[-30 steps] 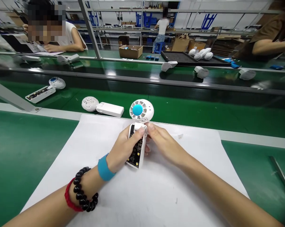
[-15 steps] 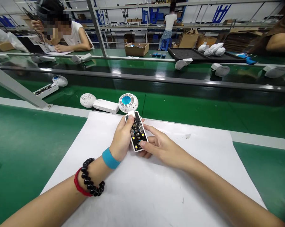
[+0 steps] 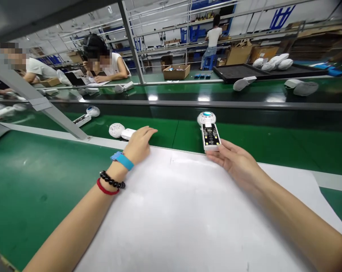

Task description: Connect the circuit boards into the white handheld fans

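Observation:
My right hand is closed on the lower end of a white handheld fan, thumb on one side and fingers beneath. Its handle lacks a cover on the upper face, so a black circuit board with small yellow parts shows. The round head with a blue centre points away from me, over the green belt. My left hand, with a blue wristband, reaches over the handle end of another white fan lying on the belt. Its visible fingers are stretched out to the right; whether they touch that fan is hidden.
A white sheet covers the bench before me. Another open-handled fan lies on the belt at left, behind a slanted metal post. Beyond are more fans, a black tray, a cardboard box and people at work.
My left hand has let go of the open-handled fan and moved left to the other fan. My right hand has carried the open-handled fan right and forward, over the belt. The view has shifted left.

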The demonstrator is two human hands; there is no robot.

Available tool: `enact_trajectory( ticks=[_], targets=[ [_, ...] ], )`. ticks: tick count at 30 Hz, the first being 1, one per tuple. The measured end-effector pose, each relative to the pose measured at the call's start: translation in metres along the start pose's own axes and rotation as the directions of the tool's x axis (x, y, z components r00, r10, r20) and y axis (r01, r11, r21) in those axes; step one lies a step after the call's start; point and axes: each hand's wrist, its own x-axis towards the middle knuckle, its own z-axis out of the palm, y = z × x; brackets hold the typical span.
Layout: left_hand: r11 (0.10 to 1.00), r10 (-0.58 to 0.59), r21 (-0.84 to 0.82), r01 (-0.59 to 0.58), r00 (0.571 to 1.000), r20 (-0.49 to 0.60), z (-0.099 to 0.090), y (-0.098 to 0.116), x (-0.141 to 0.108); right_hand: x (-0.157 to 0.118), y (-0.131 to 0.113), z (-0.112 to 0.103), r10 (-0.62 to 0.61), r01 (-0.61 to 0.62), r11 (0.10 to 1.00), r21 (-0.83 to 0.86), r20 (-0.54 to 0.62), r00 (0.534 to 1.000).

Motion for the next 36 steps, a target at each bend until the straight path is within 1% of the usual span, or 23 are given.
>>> enact_trajectory(
  ticks=[3,5,8,11,15,17,19,21,24,27,29,30,31,32,33,34,35,36],
  targets=[
    [0.994,-0.076,0.087,0.065,0.989,0.128,-0.008,-0.033,0.001,0.0,0.001,0.0,-0.079,0.083,0.996,0.028,-0.099,0.992],
    [0.987,-0.113,0.136,0.088,0.974,0.195,-0.013,-0.047,0.0,-0.003,0.002,0.004,-0.096,0.098,0.995,0.01,-0.128,0.987],
    [0.977,-0.139,0.193,0.087,0.952,0.274,-0.02,-0.059,-0.001,-0.008,0.003,0.01,-0.109,0.106,0.994,-0.034,-0.111,0.988],
    [0.966,-0.156,0.247,0.083,0.943,0.294,-0.026,-0.064,0.0,-0.014,0.0,0.014,-0.109,0.104,0.991,-0.079,-0.065,0.992],
    [0.952,-0.176,0.288,0.102,0.953,0.246,-0.032,-0.073,0.0,-0.018,-0.004,0.015,-0.07,0.068,0.983,-0.168,-0.005,0.998],
    [0.95,-0.19,0.289,0.123,0.957,0.217,-0.034,-0.081,0.0,-0.019,-0.004,0.015,-0.061,0.063,0.978,-0.2,0.018,0.998],
    [0.952,-0.199,0.273,0.141,0.96,0.198,-0.036,-0.092,-0.001,-0.02,-0.004,0.016,-0.054,0.057,0.974,-0.22,0.019,0.998],
    [0.957,-0.206,0.245,0.157,0.959,0.192,-0.034,-0.102,-0.002,-0.021,-0.005,0.018,-0.05,0.05,0.973,-0.225,0.004,0.999],
    [0.96,-0.223,0.208,0.187,0.961,0.166,-0.025,-0.114,-0.003,-0.023,-0.006,0.02,-0.057,0.057,0.975,-0.213,0.008,0.998],
    [0.959,-0.221,0.196,0.204,0.973,0.07,-0.015,-0.117,-0.006,-0.024,-0.007,0.02,-0.067,0.075,0.973,-0.218,0.045,0.997],
    [0.956,-0.214,0.205,0.212,0.977,-0.013,-0.015,-0.113,-0.006,-0.023,-0.007,0.02,-0.071,0.084,0.97,-0.228,0.065,0.995],
    [0.958,-0.206,0.187,0.219,0.975,-0.085,-0.018,-0.11,-0.006,-0.023,-0.007,0.021,-0.077,0.092,0.97,-0.226,0.075,0.994],
    [0.964,-0.198,0.141,0.226,0.962,-0.19,-0.023,-0.107,-0.005,-0.023,-0.008,0.021,-0.084,0.102,0.971,-0.218,0.088,0.993],
    [0.97,-0.195,0.076,0.229,0.929,-0.315,-0.029,-0.104,-0.004,-0.023,-0.008,0.022,-0.093,0.112,0.973,-0.202,0.103,0.99],
    [0.975,-0.201,-0.009,0.22,0.872,-0.447,-0.037,-0.1,-0.002,-0.023,-0.008,0.024,-0.1,0.121,0.976,-0.181,0.122,0.987],
    [0.975,-0.218,-0.1,0.197,0.795,-0.566,-0.045,-0.096,0.001,-0.024,-0.008,0.025,-0.1,0.123,0.979,-0.161,0.145,0.984],
    [0.971,-0.239,-0.172,0.166,0.72,-0.652,-0.052,-0.09,0.004,-0.026,-0.009,0.028,-0.087,0.112,0.983,-0.144,0.169,0.982],
    [0.962,-0.263,-0.246,0.121,0.661,-0.703,-0.059,-0.082,0.007,-0.028,-0.009,0.03,-0.057,0.083,0.988,-0.13,0.192,0.98]
  ],
)
